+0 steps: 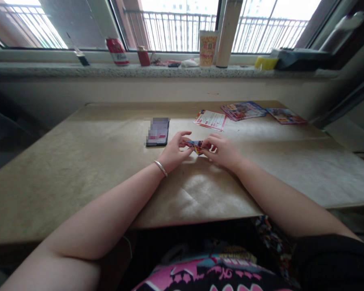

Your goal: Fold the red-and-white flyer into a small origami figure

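Both my hands meet over the middle of the brown table (79, 161). My left hand (175, 151), with a silver bangle at the wrist, pinches one end of a small folded piece of colourful paper (196, 145). My right hand (223, 151) grips the paper's other end, fingers curled over it. The paper sits low, just above or on the table top. A dark phone (157, 131) lies flat just left of my left hand.
Printed flyers lie at the far right of the table: a red-and-white sheet (210, 119), a colourful stack (243, 110) and another sheet (285, 116). The windowsill holds a red can (117, 51), a paper cup (208, 47), a tall flask (228, 34) and small clutter.
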A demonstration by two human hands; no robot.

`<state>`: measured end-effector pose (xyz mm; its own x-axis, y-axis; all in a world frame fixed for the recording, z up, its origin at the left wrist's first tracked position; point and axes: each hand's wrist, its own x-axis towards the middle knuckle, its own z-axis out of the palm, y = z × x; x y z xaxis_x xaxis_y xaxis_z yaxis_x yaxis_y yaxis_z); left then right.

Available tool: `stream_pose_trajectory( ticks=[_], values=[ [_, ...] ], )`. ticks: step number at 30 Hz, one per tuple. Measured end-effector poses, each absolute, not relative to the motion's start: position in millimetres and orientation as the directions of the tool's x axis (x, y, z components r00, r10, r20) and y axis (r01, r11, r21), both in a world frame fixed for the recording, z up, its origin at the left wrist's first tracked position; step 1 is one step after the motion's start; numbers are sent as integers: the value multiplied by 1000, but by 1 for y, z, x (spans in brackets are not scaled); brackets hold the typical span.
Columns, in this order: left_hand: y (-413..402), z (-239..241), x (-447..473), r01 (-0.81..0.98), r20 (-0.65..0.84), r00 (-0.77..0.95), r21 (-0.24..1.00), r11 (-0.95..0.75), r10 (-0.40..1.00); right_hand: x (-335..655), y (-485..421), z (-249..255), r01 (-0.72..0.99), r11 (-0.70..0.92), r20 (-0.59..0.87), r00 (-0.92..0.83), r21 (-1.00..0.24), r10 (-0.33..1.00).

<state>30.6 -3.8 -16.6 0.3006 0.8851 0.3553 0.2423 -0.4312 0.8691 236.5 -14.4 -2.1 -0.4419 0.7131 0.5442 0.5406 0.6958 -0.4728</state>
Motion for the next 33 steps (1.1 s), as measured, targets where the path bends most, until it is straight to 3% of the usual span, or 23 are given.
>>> stream_pose_trajectory(
  ticks=[7,18,28,33],
  values=[
    [-6,-15,32,145,430,275,865,-479,860,236,-13,-3,518,764,624,-465,-383,628],
    [-8,-13,31,223,457,206,839,-496,865,228,-15,-5,445,567,454,-341,-693,823],
    [-10,-11,36,78,353,233,922,-380,906,226,-11,-13,366,401,309,-285,-840,908],
    [-8,-16,37,155,306,269,922,-354,913,224,-11,-11,328,337,277,-216,-883,936]
  ],
)
